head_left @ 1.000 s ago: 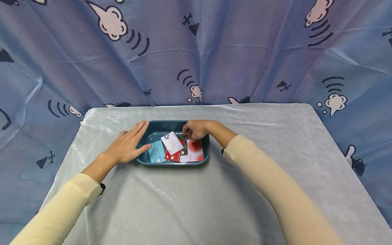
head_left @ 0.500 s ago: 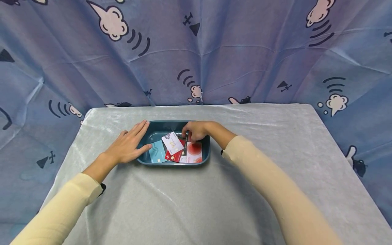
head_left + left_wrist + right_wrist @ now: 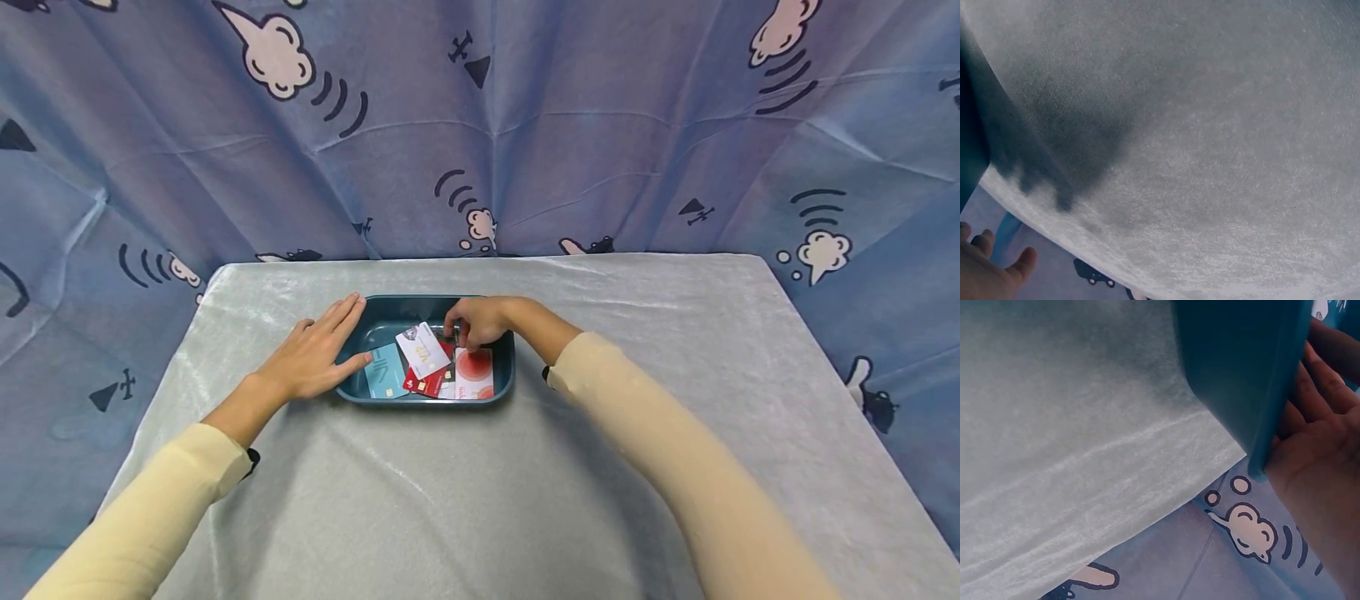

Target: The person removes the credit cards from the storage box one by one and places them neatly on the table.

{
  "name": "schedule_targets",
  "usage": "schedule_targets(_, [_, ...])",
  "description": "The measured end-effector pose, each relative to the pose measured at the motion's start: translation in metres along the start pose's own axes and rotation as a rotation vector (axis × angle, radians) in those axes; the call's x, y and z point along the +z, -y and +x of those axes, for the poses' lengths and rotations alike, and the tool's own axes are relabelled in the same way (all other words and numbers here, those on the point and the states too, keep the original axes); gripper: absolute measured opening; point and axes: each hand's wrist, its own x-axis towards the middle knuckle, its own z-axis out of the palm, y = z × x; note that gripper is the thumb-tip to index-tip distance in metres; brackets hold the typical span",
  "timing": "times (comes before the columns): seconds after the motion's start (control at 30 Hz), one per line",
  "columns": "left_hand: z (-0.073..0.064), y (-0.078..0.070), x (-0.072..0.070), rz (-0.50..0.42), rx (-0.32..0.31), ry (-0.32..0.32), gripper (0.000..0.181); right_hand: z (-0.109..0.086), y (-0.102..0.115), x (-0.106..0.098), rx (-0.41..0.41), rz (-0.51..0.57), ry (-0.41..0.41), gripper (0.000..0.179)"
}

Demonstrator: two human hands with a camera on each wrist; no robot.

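Observation:
A dark teal tray [image 3: 427, 402] lies on the table with several flat cards inside. My left hand [image 3: 307, 358] rests on its left rim with the fingers extended; the thumb reaches over the edge near a light-blue card [image 3: 385, 375]. A white card [image 3: 422, 350] lies over a red card [image 3: 426, 383] in the middle. My right hand [image 3: 482, 320] reaches over the right rim, fingers bent downward, at the upper edge of a pink card with a red disc [image 3: 475, 375]. Whether those fingertips pinch a card is hidden. The right wrist view shows the palm [image 3: 1316, 450] beside the tray wall.
Grey velvety cloth [image 3: 420, 500] covers the table. Behind it hangs a blue-purple patterned curtain [image 3: 585, 167]. The tray's outer wall [image 3: 1235, 381] stands close beside the right wrist. Dark cards partly show under the pink and red ones.
The pink card has slid slightly toward the near side and left under my right hand, and has turned a little. My right hand has shifted only slightly. My left hand stays put.

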Motion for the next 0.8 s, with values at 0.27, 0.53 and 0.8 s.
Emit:
schedule_targets(0.27, [-0.001, -0.001, -0.001, -0.004, 0.008, -0.008, 0.086, -0.004, 0.006, -0.005, -0.054, -0.049, -0.001, 0.039])
schedule_targets(0.53, [-0.001, -0.002, -0.003, -0.006, 0.006, -0.003, 0.087, -0.008, 0.013, -0.005, -0.065, -0.084, -0.015, 0.033])
schedule_targets(0.8, [-0.001, -0.001, -0.002, -0.011, 0.008, -0.002, 0.086, -0.012, 0.016, -0.004, -0.043, -0.081, -0.049, 0.033])
